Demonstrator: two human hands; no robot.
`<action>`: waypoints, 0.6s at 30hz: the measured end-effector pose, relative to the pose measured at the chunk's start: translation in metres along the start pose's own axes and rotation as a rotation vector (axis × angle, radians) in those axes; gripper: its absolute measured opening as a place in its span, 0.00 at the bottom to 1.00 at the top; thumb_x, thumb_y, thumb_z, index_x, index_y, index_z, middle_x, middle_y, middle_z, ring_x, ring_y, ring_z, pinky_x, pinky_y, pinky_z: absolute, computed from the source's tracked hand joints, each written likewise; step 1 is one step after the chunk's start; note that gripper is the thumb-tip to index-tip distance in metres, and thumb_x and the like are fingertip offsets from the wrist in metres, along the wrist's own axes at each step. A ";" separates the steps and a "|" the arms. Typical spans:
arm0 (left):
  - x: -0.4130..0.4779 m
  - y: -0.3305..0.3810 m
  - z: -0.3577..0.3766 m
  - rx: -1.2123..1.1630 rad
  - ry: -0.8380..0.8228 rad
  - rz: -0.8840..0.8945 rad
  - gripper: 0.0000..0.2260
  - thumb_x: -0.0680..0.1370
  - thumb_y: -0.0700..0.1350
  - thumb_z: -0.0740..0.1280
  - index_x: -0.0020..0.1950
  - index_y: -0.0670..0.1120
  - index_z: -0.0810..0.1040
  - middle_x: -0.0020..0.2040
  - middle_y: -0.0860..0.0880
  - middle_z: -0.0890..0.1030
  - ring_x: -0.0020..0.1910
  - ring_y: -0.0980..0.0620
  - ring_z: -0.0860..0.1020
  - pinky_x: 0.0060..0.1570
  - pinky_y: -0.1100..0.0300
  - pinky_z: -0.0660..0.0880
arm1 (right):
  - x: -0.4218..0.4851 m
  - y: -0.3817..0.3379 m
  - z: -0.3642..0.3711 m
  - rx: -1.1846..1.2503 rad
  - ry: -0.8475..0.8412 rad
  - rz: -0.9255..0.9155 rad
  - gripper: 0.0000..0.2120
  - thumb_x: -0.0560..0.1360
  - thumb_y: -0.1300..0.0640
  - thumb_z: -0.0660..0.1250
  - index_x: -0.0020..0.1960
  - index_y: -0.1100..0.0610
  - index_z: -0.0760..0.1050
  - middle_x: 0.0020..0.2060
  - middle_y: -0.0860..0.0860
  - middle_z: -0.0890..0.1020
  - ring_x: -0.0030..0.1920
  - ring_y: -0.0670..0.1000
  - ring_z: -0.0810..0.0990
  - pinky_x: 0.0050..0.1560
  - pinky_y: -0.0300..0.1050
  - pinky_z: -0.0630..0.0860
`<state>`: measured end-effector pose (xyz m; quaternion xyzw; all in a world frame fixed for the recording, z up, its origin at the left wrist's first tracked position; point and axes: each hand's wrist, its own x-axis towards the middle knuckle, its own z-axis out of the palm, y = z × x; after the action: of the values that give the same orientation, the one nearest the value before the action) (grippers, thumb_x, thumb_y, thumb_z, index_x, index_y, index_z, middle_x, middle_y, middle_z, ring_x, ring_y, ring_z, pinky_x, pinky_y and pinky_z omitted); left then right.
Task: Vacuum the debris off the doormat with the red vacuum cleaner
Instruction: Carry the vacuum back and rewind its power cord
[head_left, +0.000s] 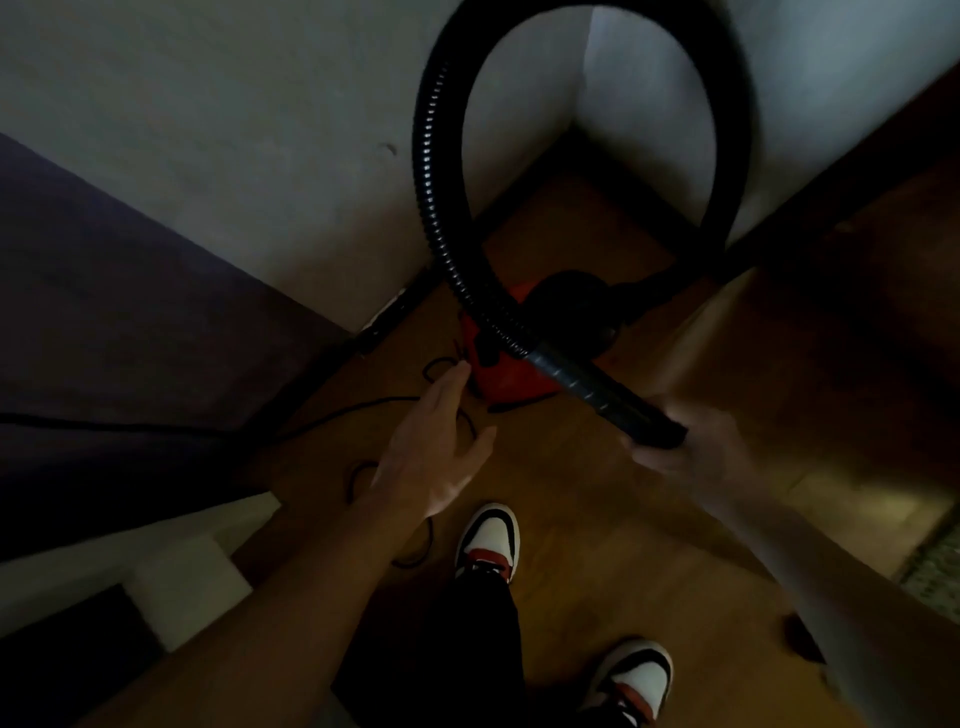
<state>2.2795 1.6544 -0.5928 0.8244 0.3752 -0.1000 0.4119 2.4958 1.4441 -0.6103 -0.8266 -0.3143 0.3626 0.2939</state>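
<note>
Head view: right hand (691, 447) grips the smooth black tube (613, 395) ending a ribbed hose (428, 156) that arches high. The left hand (434, 447) is flat, fingers straight, holding nothing, fingertips (458, 371) just beside the red vacuum (498, 376), which sits on the wood floor (597, 519) by the wall (311, 156) corner. A thin cord (363, 408) curls nearby.

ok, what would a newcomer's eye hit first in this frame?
The black hose loops high up the middle, its stiff end gripped by the right hand at centre right. Under the loop the red vacuum cleaner sits on the floor, the open left hand stretched toward it.
</note>
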 end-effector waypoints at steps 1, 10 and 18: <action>-0.009 0.006 -0.002 -0.005 0.020 -0.008 0.34 0.80 0.57 0.63 0.81 0.54 0.49 0.81 0.55 0.54 0.77 0.55 0.59 0.74 0.56 0.62 | -0.006 -0.009 -0.006 0.089 -0.002 0.006 0.08 0.71 0.56 0.79 0.43 0.56 0.80 0.35 0.52 0.82 0.34 0.54 0.81 0.34 0.42 0.73; -0.100 0.054 0.003 -0.158 0.253 -0.070 0.29 0.79 0.53 0.67 0.77 0.51 0.63 0.73 0.53 0.69 0.71 0.55 0.68 0.67 0.56 0.70 | -0.039 -0.093 -0.029 0.191 0.002 -0.238 0.10 0.71 0.64 0.78 0.41 0.54 0.79 0.29 0.51 0.75 0.30 0.46 0.73 0.31 0.33 0.69; -0.153 0.057 -0.020 -0.239 0.384 -0.091 0.21 0.79 0.53 0.67 0.71 0.52 0.71 0.66 0.54 0.76 0.65 0.56 0.74 0.62 0.53 0.76 | -0.025 -0.159 -0.033 0.439 -0.008 -0.306 0.09 0.74 0.59 0.76 0.52 0.61 0.81 0.33 0.55 0.80 0.33 0.58 0.81 0.37 0.56 0.80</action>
<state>2.2098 1.5658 -0.4730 0.7558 0.4927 0.0855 0.4228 2.4595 1.5173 -0.4671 -0.6844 -0.3508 0.3768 0.5162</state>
